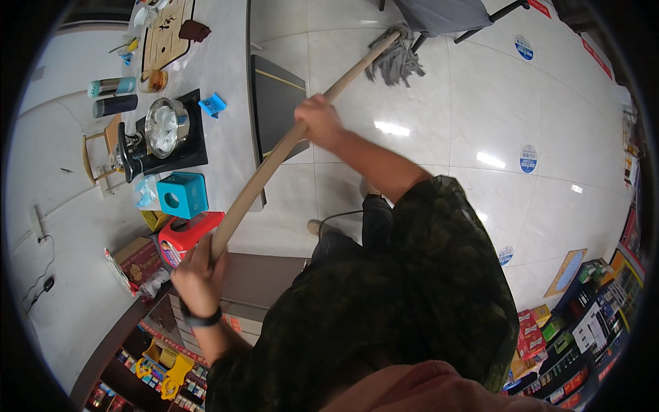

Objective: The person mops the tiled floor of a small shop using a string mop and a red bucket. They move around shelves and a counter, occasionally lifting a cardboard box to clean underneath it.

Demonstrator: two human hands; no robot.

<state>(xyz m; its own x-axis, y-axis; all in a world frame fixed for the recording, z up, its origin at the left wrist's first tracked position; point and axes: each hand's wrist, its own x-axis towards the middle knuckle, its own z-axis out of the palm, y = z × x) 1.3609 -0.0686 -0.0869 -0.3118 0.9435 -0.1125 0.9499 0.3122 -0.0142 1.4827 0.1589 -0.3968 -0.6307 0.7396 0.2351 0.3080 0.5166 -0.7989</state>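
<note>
A mop's long wooden handle [262,175] runs slantwise from the lower left to the top right. My left hand [200,280], with a dark band on its wrist, grips the handle near its upper end, beside a red plastic container [193,232]. Farther down the handle, my right hand [319,121] is closed around the wood. The grey mop head [395,59] rests on the pale tiled floor [381,201], against the legs of a chair with a grey cover [445,15].
A grey table [226,149] on the left holds a metal pot [167,127] of cups, a teal tissue box [183,195], bottles [116,105] and a tea tray [167,36]. A grey panel [280,105] stands by its edge. Stocked shelves [571,350] line the lower right.
</note>
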